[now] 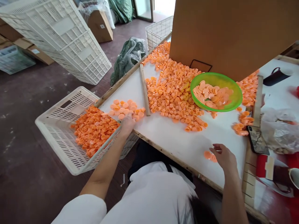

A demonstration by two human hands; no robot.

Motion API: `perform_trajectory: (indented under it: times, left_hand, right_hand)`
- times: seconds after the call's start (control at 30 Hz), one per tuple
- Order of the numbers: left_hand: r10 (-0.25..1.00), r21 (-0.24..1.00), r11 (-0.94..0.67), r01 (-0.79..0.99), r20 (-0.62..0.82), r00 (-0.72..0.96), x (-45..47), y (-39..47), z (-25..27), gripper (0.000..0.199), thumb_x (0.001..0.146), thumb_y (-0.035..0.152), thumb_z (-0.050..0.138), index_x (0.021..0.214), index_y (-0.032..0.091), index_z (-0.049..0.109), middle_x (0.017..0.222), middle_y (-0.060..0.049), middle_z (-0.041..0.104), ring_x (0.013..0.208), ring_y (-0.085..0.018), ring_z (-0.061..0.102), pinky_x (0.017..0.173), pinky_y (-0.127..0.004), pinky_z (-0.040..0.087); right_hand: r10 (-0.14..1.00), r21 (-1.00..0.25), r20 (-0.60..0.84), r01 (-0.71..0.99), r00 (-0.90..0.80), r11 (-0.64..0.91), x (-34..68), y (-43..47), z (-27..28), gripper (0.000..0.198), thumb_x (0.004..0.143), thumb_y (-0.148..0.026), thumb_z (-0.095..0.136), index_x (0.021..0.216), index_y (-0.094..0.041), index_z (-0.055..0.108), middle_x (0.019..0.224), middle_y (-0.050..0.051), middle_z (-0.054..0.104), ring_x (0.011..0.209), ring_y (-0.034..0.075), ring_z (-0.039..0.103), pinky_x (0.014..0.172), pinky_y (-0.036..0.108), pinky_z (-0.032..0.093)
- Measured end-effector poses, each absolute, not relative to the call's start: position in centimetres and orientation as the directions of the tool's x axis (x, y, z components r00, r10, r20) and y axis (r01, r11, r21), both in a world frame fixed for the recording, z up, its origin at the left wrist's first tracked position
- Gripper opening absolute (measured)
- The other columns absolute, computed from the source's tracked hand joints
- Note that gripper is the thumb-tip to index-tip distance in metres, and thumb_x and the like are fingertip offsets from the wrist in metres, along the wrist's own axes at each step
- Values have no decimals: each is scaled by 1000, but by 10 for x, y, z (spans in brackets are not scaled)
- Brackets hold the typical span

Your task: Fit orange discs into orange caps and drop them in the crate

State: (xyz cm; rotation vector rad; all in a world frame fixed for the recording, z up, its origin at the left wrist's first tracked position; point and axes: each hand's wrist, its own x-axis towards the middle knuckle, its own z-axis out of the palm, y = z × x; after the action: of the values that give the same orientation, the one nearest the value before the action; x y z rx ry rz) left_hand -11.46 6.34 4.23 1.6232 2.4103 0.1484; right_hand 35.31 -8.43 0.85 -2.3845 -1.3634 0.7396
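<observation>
The left hand (127, 125) is at a little pile of orange caps (123, 107); I can't tell if its fingers grip any. The right hand (225, 157) has fingers a bit open, beside some orange bits (209, 156) on the desk (173, 133).

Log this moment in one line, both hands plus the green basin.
left hand: at loose orange pieces by white crate | right hand: half-open beside small orange cluster | green basin: holds orange discs

There is one left hand (128, 124) and one right hand (225, 158). I see one green bowl (216, 109), one phone (258, 140) and one white basket (55, 132) with orange caps (167, 102) inside. There are too many orange caps to count.
</observation>
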Motion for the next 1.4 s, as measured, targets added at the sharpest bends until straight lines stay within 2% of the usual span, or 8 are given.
perform_trajectory:
  times: [0.13,0.23,0.33,0.47,0.73,1.0,1.17,1.4]
  left_hand:
    - [957,412,268,871,-6,-291,-81,63,53,38,86,20,47,124,19,49,119,-13,52,108,-30,52,87,-39,41]
    - [992,640,56,766,-124,30,-11,46,47,29,85,23,49,113,21,58,118,-13,55,112,-29,49,94,-38,38]
    - [939,759,-158,632,-82,333,67,33,28,36,81,36,56,115,21,56,122,-13,53,112,-28,49,93,-37,40]
    - [940,774,-55,630,-172,294,124,35,7,61,75,47,61,125,16,43,121,-15,52,105,-29,53,85,-38,44]
    - [931,797,-49,602,-183,317,72,20,-7,45,80,30,58,122,18,50,107,-8,57,88,-18,57,83,-30,44]
    - [913,720,-167,673,-145,381,19,-4,-14,27,74,28,68,100,21,67,99,-6,59,98,-21,52,89,-30,41]
    - [886,711,-229,664,-131,445,19,-10,-18,29,73,32,69,99,20,66,96,-6,59,94,-20,53,86,-29,41]
    - [848,716,-160,679,-252,466,19,-10,-9,24,79,32,57,97,18,64,92,-4,62,84,-16,57,71,-25,43]
  right_hand:
    - [887,-429,-312,783,340,-451,356,-92,-6,42,63,-49,60,92,-18,63,92,11,63,74,22,61,65,34,46]
    - [911,-414,-281,819,302,-398,352,-92,-16,33,63,-46,58,81,-19,61,81,11,62,73,24,60,69,36,46]
    - [919,-454,-291,808,265,-376,352,-89,-22,26,62,-47,56,72,-23,58,73,9,64,70,26,61,67,39,47]
    - [913,-569,-304,717,271,-402,355,-89,-23,27,59,-51,58,72,-27,59,73,7,68,71,29,64,65,40,49]
    - [881,-550,-416,708,226,-442,353,-86,2,31,62,-61,57,71,-31,63,57,0,62,56,24,62,52,36,48]
    - [917,-809,-384,440,107,-390,274,-51,11,32,69,-54,60,74,-23,61,70,4,66,71,22,64,67,33,51]
    - [911,-889,-410,241,-40,-389,215,-43,1,38,71,-57,57,78,-20,63,62,4,63,65,22,62,59,32,50]
    - [882,-765,-469,523,-52,-376,191,-32,-15,40,70,-55,59,83,-18,62,73,6,68,60,19,62,56,30,49]
